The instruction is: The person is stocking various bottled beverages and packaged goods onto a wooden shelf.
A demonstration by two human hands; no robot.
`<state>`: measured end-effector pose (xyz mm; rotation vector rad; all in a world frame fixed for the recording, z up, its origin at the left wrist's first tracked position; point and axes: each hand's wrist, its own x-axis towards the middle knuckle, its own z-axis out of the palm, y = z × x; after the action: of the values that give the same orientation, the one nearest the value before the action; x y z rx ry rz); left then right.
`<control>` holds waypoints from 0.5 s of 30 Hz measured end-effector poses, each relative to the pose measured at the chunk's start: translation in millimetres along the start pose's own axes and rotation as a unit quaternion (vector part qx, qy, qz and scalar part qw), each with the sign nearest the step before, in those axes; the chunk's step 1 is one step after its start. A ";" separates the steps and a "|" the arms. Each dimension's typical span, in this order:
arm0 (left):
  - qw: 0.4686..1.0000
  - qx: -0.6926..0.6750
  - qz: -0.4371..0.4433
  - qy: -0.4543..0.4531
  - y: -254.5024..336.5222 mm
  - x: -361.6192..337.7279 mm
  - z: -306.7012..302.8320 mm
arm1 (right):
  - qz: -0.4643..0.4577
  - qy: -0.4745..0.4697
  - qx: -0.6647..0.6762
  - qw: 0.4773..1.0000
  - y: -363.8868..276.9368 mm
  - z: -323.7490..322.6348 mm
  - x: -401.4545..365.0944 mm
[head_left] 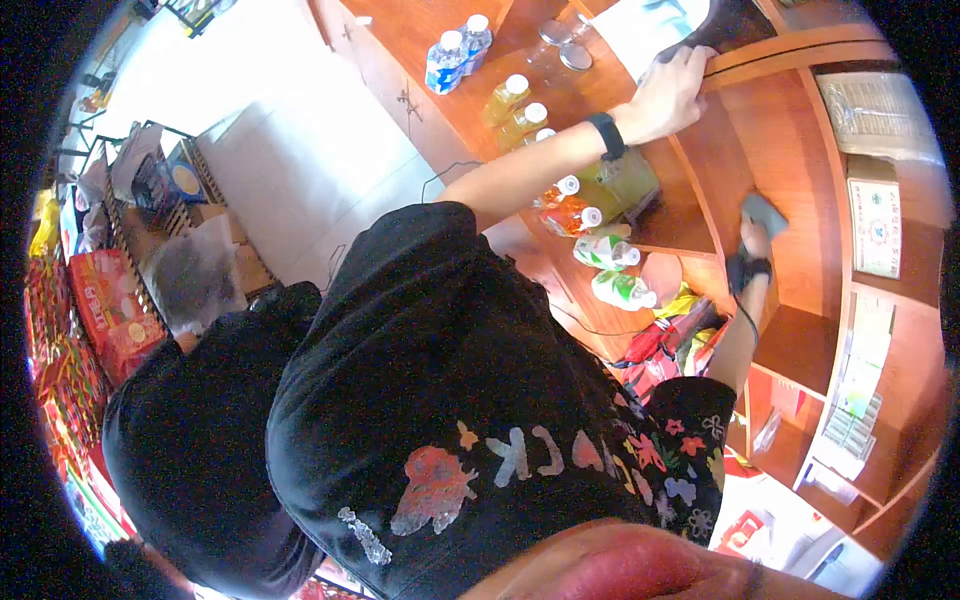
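Note:
My left hand (pixel 672 98), with a black band at the wrist, is closed over the edge of a wooden shelf board (pixel 785 58). Deeper in the brown wooden shelving, my right hand (pixel 755 240) holds a grey cloth (pixel 765 214) against an inner surface of a compartment. A black band circles that wrist too, and the fingers are partly hidden by the cloth. Between my arms stand bottles with orange drink (pixel 568 215) and green-labelled bottles (pixel 607 252).
Blue-labelled bottles (pixel 447 65) and yellow drink bottles (pixel 508 98) stand beyond my left forearm. Boxes (pixel 875 228) fill compartments at the right. Red packages (pixel 115 305) lie at the left. A dark cable crosses near the shelving. Black clothing covers the lower left.

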<state>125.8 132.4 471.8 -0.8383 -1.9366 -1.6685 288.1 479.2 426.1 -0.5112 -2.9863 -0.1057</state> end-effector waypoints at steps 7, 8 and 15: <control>0.990 0.137 0.022 -0.030 21.7 46.6 -5.2 | -0.073 -0.032 -0.021 0.997 -68.0 24.6 72.1; 0.989 0.128 0.016 -0.065 24.8 50.1 -14.4 | -0.081 -0.038 -0.024 0.996 -77.1 25.8 80.8; 0.989 0.121 0.052 -0.068 22.9 52.9 -22.4 | -0.130 -0.101 -0.053 0.985 -103.5 62.6 144.2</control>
<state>102.7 120.5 528.0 -0.9583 -2.0952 -1.3157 112.2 434.4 376.2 -0.1452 -3.2463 -0.2495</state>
